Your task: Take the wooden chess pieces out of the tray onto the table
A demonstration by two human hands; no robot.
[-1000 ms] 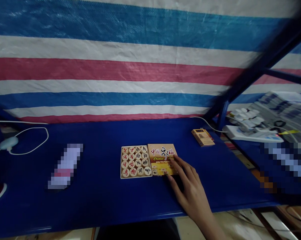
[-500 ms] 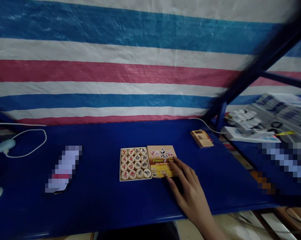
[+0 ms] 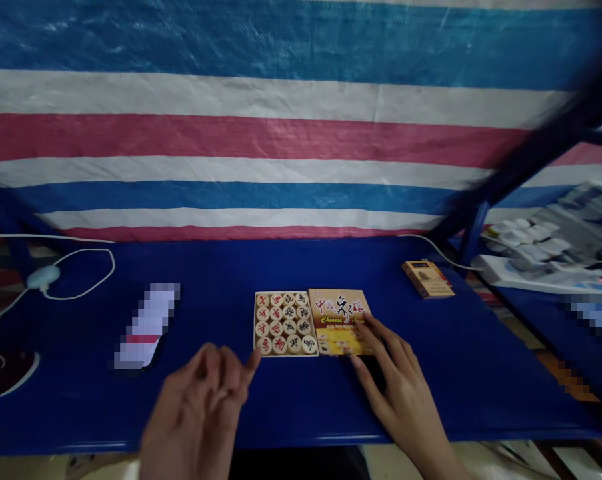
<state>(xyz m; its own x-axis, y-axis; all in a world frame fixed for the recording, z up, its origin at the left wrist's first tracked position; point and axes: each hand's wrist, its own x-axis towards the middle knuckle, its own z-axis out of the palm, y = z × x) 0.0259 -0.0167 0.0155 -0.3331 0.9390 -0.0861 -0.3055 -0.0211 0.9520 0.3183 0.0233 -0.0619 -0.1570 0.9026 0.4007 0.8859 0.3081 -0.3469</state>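
Right hand (image 3: 398, 383), fingers spread, presses the yellow cardboard lid (image 3: 339, 320) at frame centre; left hand (image 3: 201, 407), loosely curled and empty, should approach the wooden tray of round chess pieces (image 3: 285, 324) gently.

- Table (image 3: 291, 267): blue top, running the width of the view.
- Centre: open tray of round game pieces (image 3: 285, 323), touching its printed lid (image 3: 339, 320) on the right.
- Right rear: small orange box (image 3: 427, 279).
- Left: white cable (image 3: 88, 283) with a pale plug-like part; blurred flat object (image 3: 148, 325), possibly a phone.
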